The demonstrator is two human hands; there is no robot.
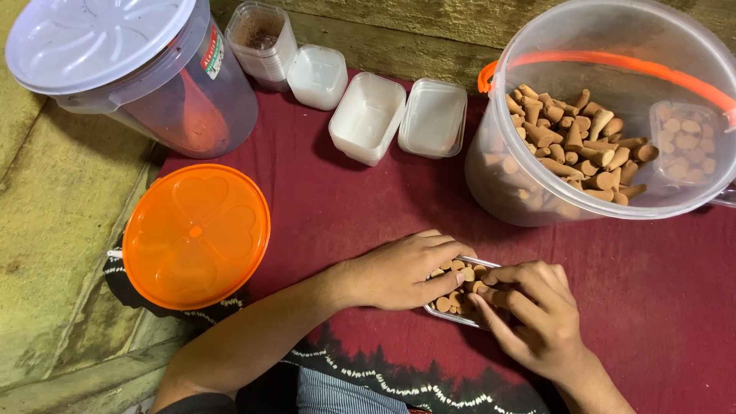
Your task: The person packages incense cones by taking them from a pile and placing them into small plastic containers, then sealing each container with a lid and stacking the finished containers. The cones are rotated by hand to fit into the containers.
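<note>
A small clear plastic box [460,295] filled with brown incense cones lies on the dark red cloth [345,199]. My left hand [402,270] rests over its left side, fingers touching the cones. My right hand [533,310] covers its right side, fingertips pressing on the cones. Behind them stands a large clear bucket [613,115] with an orange handle, holding several loose cones [571,146] and a small box of cones [686,146].
An orange round lid [195,234] lies at the left. A clear lidded bucket [146,69] stands at the back left. Empty white plastic boxes [368,115] and lids [433,115] line the back, beside a stack of clear cups [261,38].
</note>
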